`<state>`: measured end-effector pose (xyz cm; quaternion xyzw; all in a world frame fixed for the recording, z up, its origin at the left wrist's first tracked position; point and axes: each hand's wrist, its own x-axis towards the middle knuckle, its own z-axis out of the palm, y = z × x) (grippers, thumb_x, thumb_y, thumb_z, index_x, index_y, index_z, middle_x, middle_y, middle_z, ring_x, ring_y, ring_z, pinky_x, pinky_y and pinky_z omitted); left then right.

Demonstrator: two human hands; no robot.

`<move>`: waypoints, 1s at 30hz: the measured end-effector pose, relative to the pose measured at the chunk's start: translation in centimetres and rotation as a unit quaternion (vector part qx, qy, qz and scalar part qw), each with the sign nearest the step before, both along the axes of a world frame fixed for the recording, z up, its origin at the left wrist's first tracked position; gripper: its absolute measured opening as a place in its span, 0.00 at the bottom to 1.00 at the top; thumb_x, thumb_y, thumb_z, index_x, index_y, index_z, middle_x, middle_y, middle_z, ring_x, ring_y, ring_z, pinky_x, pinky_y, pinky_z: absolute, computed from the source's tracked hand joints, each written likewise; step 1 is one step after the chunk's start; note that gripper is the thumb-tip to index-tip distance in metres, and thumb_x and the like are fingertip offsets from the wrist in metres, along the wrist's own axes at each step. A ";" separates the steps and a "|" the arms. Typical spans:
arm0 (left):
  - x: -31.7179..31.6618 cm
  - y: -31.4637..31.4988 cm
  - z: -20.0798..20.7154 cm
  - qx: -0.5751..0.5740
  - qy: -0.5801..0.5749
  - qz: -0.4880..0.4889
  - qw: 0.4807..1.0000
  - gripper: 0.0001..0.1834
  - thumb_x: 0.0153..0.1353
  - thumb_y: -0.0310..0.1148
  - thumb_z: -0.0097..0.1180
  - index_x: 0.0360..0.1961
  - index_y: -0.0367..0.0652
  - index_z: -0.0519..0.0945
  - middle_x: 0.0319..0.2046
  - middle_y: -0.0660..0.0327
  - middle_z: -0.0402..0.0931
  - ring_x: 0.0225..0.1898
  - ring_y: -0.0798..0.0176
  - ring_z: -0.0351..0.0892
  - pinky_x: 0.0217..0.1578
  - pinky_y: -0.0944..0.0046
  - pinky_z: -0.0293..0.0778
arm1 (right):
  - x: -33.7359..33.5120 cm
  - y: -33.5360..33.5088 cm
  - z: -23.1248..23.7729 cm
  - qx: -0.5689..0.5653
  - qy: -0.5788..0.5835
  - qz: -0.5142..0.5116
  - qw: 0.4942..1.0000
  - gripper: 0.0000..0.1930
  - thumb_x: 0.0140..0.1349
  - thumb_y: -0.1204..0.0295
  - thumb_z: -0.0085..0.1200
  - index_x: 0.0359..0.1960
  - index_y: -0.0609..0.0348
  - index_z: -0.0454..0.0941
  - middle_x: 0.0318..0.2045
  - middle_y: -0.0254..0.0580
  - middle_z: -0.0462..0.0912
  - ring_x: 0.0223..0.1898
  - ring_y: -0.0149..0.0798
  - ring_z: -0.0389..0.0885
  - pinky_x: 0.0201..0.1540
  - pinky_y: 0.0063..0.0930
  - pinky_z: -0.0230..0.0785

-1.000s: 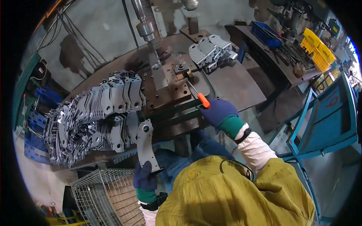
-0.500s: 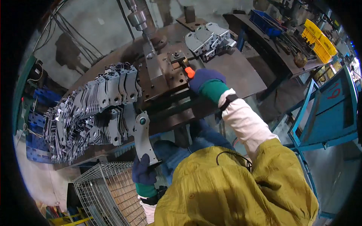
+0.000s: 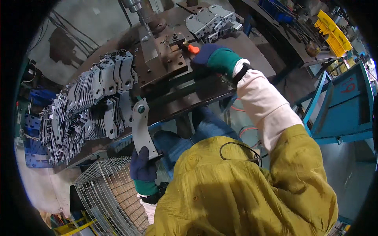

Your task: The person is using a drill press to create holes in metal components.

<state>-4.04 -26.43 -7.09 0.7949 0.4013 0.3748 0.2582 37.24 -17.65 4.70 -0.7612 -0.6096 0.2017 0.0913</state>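
Note:
My left hand [image 3: 143, 165], in a dark blue glove, is closed round the lower end of a curved grey metal plate [image 3: 141, 128]. The plate stands nearly upright by the table's front edge, a green-looking spot showing through the hole near its top. My right hand [image 3: 208, 56], gloved alike, looks curled at the right of the steel fixture [image 3: 163, 65], close beside an orange-tipped handle [image 3: 193, 49]. Its fingertips are hidden, so I cannot tell whether they hold anything. A drill spindle [image 3: 134, 6] with a bit reaches down over the fixture.
Stacked curved metal plates [image 3: 106, 78] crowd the table's left. More formed metal parts [image 3: 212, 21] lie behind the fixture. A wire basket [image 3: 98, 173] stands below left. At right are a blue metal frame [image 3: 342, 106], a side bench [image 3: 271, 29] and a yellow crate [image 3: 332, 31].
The view has shifted, so the table and fixture sit higher in it. My right hand has come slightly away from the orange tip. My left hand still grips the plate.

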 end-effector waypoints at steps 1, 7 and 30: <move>0.0 0.0 0.1 0.038 0.005 -0.010 0.999 0.24 0.59 0.27 0.58 0.59 0.38 0.77 0.50 0.47 0.80 0.49 0.49 0.82 0.47 0.53 0.82 | 0.1 -0.4 0.1 -0.012 0.013 -0.006 1.000 0.20 0.47 0.60 0.59 0.39 0.61 0.86 0.39 0.58 0.85 0.40 0.56 0.85 0.45 0.43 0.76; 1.2 -1.2 0.7 -0.290 -0.250 0.014 0.924 0.22 0.69 0.33 0.54 0.61 0.34 0.73 0.52 0.54 0.78 0.51 0.60 0.81 0.48 0.57 0.82 | -2.0 -0.6 -2.2 0.011 -0.054 -0.107 0.993 0.20 0.56 0.59 0.53 0.46 0.56 0.85 0.45 0.52 0.86 0.47 0.55 0.85 0.51 0.46 0.75; 2.6 -0.7 2.4 -0.439 -0.396 0.040 0.805 0.26 0.66 0.35 0.58 0.62 0.37 0.72 0.51 0.57 0.80 0.50 0.59 0.81 0.49 0.54 0.80 | 1.3 0.1 0.5 -0.009 0.022 0.021 0.999 0.21 0.55 0.55 0.59 0.43 0.59 0.85 0.45 0.54 0.85 0.46 0.54 0.85 0.49 0.43 0.75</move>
